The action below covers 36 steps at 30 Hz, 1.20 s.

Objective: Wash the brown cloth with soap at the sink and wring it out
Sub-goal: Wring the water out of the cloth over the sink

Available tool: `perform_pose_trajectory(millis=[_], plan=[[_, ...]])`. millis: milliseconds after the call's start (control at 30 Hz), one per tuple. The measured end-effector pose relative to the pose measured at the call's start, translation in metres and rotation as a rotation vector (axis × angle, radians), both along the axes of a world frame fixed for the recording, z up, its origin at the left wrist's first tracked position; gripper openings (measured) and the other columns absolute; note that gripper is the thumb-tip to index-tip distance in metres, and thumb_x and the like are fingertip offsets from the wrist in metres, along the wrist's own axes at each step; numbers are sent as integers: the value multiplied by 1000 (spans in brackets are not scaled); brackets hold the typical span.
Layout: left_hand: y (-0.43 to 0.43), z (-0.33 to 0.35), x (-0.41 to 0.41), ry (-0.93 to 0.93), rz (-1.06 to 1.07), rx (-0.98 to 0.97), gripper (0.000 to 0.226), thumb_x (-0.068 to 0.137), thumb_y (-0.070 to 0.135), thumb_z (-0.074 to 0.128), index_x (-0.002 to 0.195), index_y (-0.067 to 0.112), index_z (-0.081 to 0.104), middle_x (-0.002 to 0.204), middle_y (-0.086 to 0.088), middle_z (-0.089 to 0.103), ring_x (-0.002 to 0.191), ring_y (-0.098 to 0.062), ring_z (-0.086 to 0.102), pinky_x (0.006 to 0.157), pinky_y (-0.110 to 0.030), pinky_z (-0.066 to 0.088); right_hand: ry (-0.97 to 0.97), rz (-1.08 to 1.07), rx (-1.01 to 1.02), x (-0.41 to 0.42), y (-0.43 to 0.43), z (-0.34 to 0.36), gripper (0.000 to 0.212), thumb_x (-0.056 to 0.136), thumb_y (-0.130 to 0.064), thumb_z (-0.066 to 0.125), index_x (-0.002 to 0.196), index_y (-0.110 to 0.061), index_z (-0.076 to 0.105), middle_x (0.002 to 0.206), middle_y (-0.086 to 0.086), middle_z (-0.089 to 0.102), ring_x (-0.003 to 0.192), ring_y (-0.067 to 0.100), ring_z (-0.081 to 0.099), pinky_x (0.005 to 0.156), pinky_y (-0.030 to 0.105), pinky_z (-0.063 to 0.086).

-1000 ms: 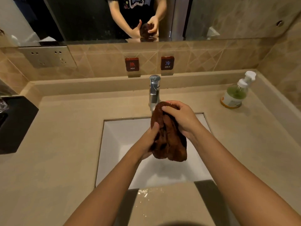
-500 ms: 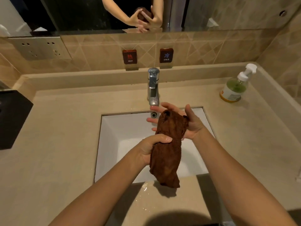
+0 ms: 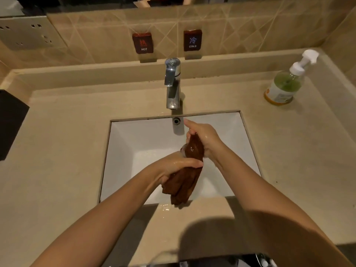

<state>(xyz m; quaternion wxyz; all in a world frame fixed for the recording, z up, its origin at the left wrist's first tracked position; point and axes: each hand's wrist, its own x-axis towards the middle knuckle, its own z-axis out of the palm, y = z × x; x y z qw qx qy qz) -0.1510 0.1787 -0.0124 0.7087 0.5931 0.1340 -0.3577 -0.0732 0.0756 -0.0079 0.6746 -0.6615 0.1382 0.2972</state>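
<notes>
The wet brown cloth hangs bunched over the white sink basin. My right hand is closed around its upper end. Lower down, my left hand wraps its middle, with the loose tail dangling below toward the front rim. A little foam shows on the cloth between the two hands. The chrome tap stands behind the basin with no water running from it.
A green soap pump bottle stands on the beige counter at the back right. A black object sits at the left edge. Hot and cold signs hang on the tiled wall. Water is puddled on the counter's front lip.
Both hands and the cloth have dropped lower into the basin. My right hand went from open fingers behind the cloth to a closed grip on its top. The camera tilted downward.
</notes>
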Motion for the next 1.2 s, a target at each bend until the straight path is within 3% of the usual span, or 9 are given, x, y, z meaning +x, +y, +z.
perform_pose_trajectory(millis=[267, 400, 533, 667, 767, 867, 967, 1033, 1200], plan=[[-9, -11, 8, -150, -63, 418, 22, 78, 26, 71, 96, 15, 65, 92, -8, 68, 83, -19, 65, 76, -28, 52, -100, -12, -227, 5, 6, -5, 43, 84, -33, 63, 49, -10, 53, 66, 11, 59, 67, 25, 57, 77, 38, 51], [-15, -21, 5, -249, 4, 440, 50, 63, 40, 82, 104, 21, 60, 98, 0, 69, 91, -14, 66, 85, -31, 53, -246, 17, -401, 8, 4, -6, 47, 91, -33, 53, 48, -13, 52, 57, -1, 54, 58, 13, 49, 54, 21, 37], [-10, -6, 6, -153, 6, 321, 14, 75, 18, 74, 88, 16, 69, 86, -2, 69, 83, -17, 66, 80, -30, 53, -234, 114, -408, 11, 2, 3, 50, 92, -41, 48, 52, -13, 56, 62, 0, 57, 66, 16, 53, 60, 23, 40], [1, 10, -4, 172, 95, -230, 18, 60, 15, 76, 77, 10, 72, 77, -5, 64, 65, -15, 62, 64, -27, 53, -96, 412, 65, 24, -25, 19, 49, 87, -52, 51, 85, -6, 66, 102, 14, 70, 98, 24, 65, 87, 29, 49], [-6, 14, -14, 218, 134, -622, 37, 49, 14, 84, 81, 3, 67, 70, -7, 60, 56, -16, 58, 56, -24, 52, -30, 545, 599, 25, -37, 11, 60, 78, -56, 59, 112, -7, 62, 133, 13, 55, 130, 34, 44, 109, 49, 35], [-21, 15, -14, 234, 28, -882, 38, 64, 24, 79, 90, 2, 63, 64, -4, 59, 53, -14, 56, 50, -20, 49, -49, 551, 1160, 8, -18, 2, 52, 80, -51, 61, 113, -11, 65, 146, 13, 41, 137, 43, 28, 108, 64, 18], [-32, 9, -13, 115, -47, -946, 36, 73, 40, 68, 99, 14, 63, 71, 7, 61, 61, -4, 56, 56, -15, 42, -68, 435, 1506, -2, -6, 10, 43, 87, -44, 56, 89, -4, 69, 121, 16, 62, 120, 36, 51, 105, 60, 29], [-33, 10, -13, 111, -42, -898, 35, 71, 40, 71, 94, 16, 64, 69, 9, 60, 59, -3, 54, 53, -14, 39, -32, 372, 1509, -1, -8, 13, 47, 89, -44, 53, 68, -4, 68, 80, 12, 70, 81, 25, 64, 87, 44, 48], [-26, 17, -8, 169, 203, -559, 29, 49, 13, 82, 74, 7, 69, 66, -3, 60, 55, -12, 57, 58, -24, 50, 156, 138, 798, 10, -21, 24, 54, 82, -42, 58, 35, -17, 46, 35, -1, 43, 35, 11, 41, 46, 23, 42]])
